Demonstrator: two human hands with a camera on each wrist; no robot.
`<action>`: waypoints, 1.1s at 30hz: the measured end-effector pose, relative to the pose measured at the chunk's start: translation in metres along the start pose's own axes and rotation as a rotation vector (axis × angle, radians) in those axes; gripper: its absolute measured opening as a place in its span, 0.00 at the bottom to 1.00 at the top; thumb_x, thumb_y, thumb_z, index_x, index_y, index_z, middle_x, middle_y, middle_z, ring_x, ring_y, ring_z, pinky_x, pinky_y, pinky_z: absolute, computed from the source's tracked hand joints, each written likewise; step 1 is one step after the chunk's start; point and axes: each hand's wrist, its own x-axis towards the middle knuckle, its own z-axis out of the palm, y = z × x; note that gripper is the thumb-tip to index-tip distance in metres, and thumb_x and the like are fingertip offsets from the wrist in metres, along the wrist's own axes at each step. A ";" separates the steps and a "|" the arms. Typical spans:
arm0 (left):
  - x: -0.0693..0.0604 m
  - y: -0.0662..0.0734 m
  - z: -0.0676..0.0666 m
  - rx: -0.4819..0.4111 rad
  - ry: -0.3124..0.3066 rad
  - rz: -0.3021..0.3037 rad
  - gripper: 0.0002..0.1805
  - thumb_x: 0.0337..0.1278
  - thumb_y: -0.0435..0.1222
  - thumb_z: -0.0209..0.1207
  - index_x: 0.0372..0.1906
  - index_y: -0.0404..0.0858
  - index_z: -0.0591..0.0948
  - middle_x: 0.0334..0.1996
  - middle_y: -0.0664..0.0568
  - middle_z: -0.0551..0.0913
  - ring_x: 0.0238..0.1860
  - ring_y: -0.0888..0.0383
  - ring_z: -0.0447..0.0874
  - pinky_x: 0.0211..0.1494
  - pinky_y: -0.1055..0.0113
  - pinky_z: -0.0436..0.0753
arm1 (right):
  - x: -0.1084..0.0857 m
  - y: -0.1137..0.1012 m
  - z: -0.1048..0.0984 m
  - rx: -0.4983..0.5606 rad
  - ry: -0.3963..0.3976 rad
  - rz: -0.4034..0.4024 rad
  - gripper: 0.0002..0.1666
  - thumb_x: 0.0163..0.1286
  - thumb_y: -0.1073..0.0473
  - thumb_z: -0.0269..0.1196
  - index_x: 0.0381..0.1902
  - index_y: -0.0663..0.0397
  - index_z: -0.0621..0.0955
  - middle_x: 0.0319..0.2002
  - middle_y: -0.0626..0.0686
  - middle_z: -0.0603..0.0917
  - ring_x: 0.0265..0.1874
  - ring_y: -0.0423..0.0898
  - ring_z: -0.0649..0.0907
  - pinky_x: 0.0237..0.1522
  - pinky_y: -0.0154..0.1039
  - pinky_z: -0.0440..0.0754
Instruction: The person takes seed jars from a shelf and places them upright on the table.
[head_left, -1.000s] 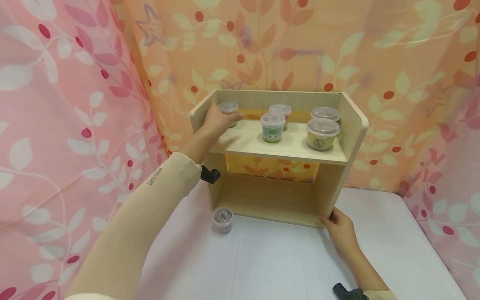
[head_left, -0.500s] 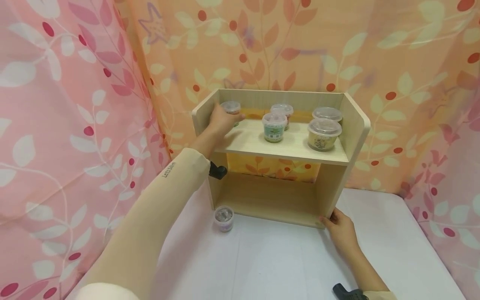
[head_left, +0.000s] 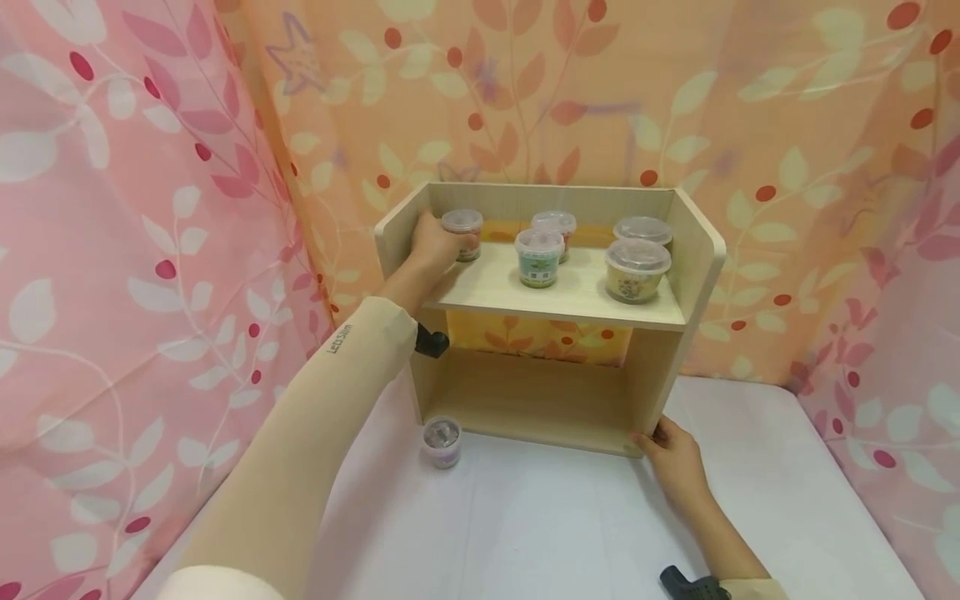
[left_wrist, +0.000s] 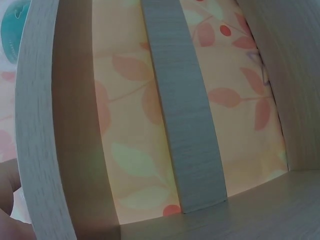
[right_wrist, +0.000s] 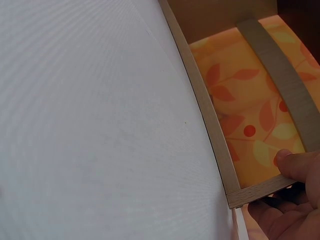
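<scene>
On the upper board of a pale wooden shelf (head_left: 480,287), the left hand (head_left: 437,250) curls round a small lidded cup (head_left: 462,225) at the left end. In the left wrist view only part of the left hand (left_wrist: 10,205) shows at the lower left edge, beyond a board. The right hand (head_left: 678,467) grips the lower right corner of the shelf; in the right wrist view the thumb of the right hand (right_wrist: 295,192) lies over the side board's edge, fingers beneath. A teal-labelled cup (head_left: 539,260) stands mid-shelf, with another cup (head_left: 558,223) behind it.
Two wider lidded tubs, the front one (head_left: 637,271) pale yellow, stand at the upper board's right end. A small cup (head_left: 442,442) with a purplish lower part sits on the white table (head_left: 540,525) by the shelf's left foot. Patterned curtains (head_left: 525,83) surround it.
The head view has shifted slightly. The left hand stays at the leftmost cup, more of which now shows beside the fingers. The right hand keeps its place on the shelf corner.
</scene>
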 end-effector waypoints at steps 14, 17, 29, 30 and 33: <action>-0.002 0.001 -0.005 0.012 -0.012 0.070 0.37 0.60 0.39 0.72 0.69 0.33 0.68 0.63 0.44 0.77 0.64 0.51 0.76 0.66 0.64 0.78 | 0.001 0.000 0.002 -0.003 0.005 -0.004 0.33 0.72 0.60 0.67 0.70 0.70 0.71 0.59 0.70 0.82 0.59 0.64 0.83 0.47 0.20 0.78; -0.005 0.005 -0.009 -0.008 -0.012 0.078 0.37 0.60 0.39 0.72 0.69 0.34 0.68 0.63 0.45 0.77 0.64 0.52 0.77 0.66 0.65 0.78 | 0.002 0.000 0.002 -0.001 0.008 -0.008 0.33 0.72 0.60 0.67 0.70 0.70 0.72 0.59 0.70 0.82 0.58 0.63 0.83 0.46 0.19 0.78; -0.035 0.016 -0.024 -0.090 -0.066 0.133 0.40 0.56 0.41 0.74 0.71 0.38 0.68 0.61 0.48 0.78 0.61 0.57 0.78 0.64 0.68 0.79 | -0.001 0.000 0.001 -0.015 0.011 -0.004 0.34 0.73 0.59 0.67 0.70 0.71 0.71 0.59 0.70 0.82 0.58 0.63 0.83 0.46 0.19 0.77; -0.039 0.017 -0.026 -0.095 -0.072 0.142 0.40 0.56 0.41 0.75 0.71 0.38 0.68 0.61 0.49 0.78 0.61 0.57 0.78 0.64 0.67 0.79 | -0.001 0.000 0.001 -0.014 0.009 -0.001 0.34 0.72 0.60 0.67 0.70 0.71 0.71 0.59 0.70 0.82 0.58 0.63 0.83 0.46 0.19 0.77; -0.049 0.016 -0.031 -0.102 -0.088 0.189 0.40 0.55 0.41 0.76 0.70 0.38 0.69 0.60 0.49 0.79 0.59 0.56 0.78 0.63 0.66 0.79 | -0.001 0.000 0.002 -0.013 0.011 0.007 0.34 0.72 0.61 0.67 0.71 0.70 0.71 0.59 0.70 0.82 0.58 0.63 0.83 0.46 0.19 0.77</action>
